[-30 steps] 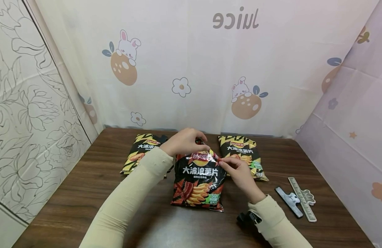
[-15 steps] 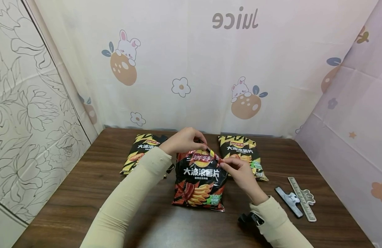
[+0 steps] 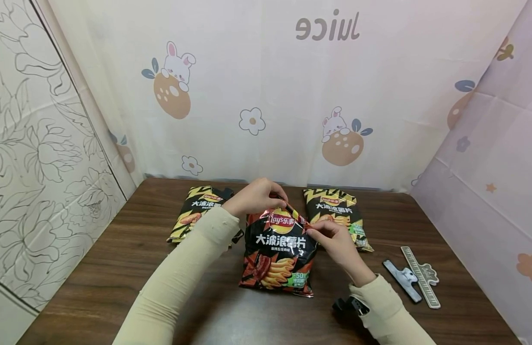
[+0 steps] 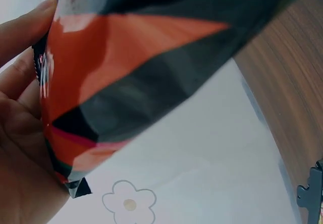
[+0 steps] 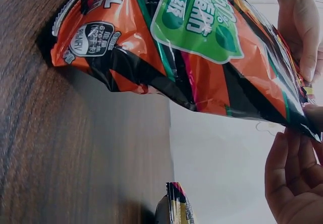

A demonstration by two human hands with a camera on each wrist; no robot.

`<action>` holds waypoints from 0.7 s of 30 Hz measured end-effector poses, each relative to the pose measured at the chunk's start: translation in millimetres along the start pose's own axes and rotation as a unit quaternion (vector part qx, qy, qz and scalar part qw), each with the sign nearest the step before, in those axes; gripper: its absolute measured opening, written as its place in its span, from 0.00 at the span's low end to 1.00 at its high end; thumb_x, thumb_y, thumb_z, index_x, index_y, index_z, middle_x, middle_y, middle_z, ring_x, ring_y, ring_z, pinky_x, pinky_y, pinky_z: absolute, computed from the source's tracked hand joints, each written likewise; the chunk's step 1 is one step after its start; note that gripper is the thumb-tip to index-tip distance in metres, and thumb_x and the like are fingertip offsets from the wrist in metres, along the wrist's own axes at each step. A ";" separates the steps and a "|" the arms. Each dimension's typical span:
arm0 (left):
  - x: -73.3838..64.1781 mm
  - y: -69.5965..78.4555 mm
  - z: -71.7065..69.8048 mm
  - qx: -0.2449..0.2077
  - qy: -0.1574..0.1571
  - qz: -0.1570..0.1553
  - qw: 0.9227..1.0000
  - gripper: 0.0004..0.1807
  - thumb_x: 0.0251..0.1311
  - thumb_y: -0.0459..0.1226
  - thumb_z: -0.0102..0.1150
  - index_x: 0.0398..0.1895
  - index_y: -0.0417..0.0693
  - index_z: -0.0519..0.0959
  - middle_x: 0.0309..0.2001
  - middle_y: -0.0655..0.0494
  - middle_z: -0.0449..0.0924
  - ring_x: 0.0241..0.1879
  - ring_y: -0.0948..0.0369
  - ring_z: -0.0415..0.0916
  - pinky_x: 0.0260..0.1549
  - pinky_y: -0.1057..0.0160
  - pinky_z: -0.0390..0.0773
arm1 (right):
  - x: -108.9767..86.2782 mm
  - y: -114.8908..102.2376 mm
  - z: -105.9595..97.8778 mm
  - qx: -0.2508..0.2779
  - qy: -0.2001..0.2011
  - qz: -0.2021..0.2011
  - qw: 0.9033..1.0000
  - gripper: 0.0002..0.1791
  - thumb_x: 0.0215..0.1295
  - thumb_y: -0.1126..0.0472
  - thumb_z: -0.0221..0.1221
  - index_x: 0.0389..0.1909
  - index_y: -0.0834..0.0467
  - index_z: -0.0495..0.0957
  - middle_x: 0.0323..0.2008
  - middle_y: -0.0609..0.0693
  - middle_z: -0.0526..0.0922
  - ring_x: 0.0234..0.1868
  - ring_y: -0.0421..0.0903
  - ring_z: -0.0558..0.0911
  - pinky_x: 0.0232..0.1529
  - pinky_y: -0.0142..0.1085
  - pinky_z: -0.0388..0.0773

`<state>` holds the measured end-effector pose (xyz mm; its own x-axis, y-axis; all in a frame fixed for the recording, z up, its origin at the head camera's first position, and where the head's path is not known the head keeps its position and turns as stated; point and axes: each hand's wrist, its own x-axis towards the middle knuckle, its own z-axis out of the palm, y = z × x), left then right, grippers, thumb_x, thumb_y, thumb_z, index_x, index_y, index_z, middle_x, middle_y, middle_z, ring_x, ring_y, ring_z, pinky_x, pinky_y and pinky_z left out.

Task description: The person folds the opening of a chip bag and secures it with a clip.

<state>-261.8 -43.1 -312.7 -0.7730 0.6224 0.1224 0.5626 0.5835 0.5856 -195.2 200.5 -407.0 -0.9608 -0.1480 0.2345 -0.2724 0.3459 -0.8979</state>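
A black and red bag of potato chips (image 3: 281, 254) stands near the middle of the table, leaning slightly back. My left hand (image 3: 257, 195) pinches its top edge from above between thumb and fingers. At the upper right corner, my right hand (image 3: 337, 244) pinches the same edge. Between the two hands a narrow folded strip (image 3: 295, 214) of the bag's top runs slantwise down to the right. The left wrist view has the bag's orange and dark film (image 4: 131, 67) close up, with the left palm behind it. Curled right fingers (image 5: 290, 163) show under the corner in the right wrist view.
Two black and yellow chip bags lie behind, one at left (image 3: 186, 223) and one at right (image 3: 335, 208). A black clip (image 3: 226, 192) is at the left bag's top. A silver clip (image 3: 402, 281) and a beige clip (image 3: 421, 278) lie on the table (image 3: 132, 268) at right.
The folded strip along the bag's top has come into view, stretched between the hands. The bag and my right hand have shifted slightly right; my left hand has hardly moved.
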 end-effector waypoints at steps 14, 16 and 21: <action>-0.7 -1.1 4.3 -0.001 0.018 0.003 1.000 0.05 0.65 0.39 0.61 0.37 0.52 0.86 0.38 0.59 0.86 0.34 0.65 0.78 0.36 0.66 0.76 | 1.0 4.4 -4.5 -0.016 -0.007 -0.001 1.000 0.12 0.65 0.56 0.64 0.40 0.61 0.85 0.38 0.46 0.82 0.37 0.35 0.79 0.38 0.30 0.78; -1.0 -0.7 4.6 -0.002 0.020 0.004 1.000 0.05 0.65 0.39 0.61 0.37 0.52 0.86 0.38 0.59 0.86 0.35 0.65 0.78 0.37 0.66 0.77 | 1.3 4.7 -6.1 -0.019 -0.011 -0.003 1.000 0.12 0.65 0.56 0.64 0.40 0.61 0.85 0.39 0.47 0.82 0.37 0.36 0.79 0.38 0.30 0.77; -1.3 -0.1 4.9 -0.004 0.022 0.003 1.000 0.05 0.65 0.39 0.62 0.37 0.52 0.86 0.38 0.59 0.86 0.36 0.64 0.79 0.38 0.66 0.77 | 1.0 5.0 -10.4 -0.024 -0.027 -0.011 0.999 0.11 0.66 0.57 0.63 0.42 0.60 0.84 0.41 0.51 0.81 0.39 0.36 0.79 0.40 0.30 0.77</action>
<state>-259.4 -41.4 -316.9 -0.7816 0.6028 0.1602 0.5651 0.5756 0.5911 -198.0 211.7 -407.3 -0.9506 -0.2062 0.2319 -0.2967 0.3851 -0.8739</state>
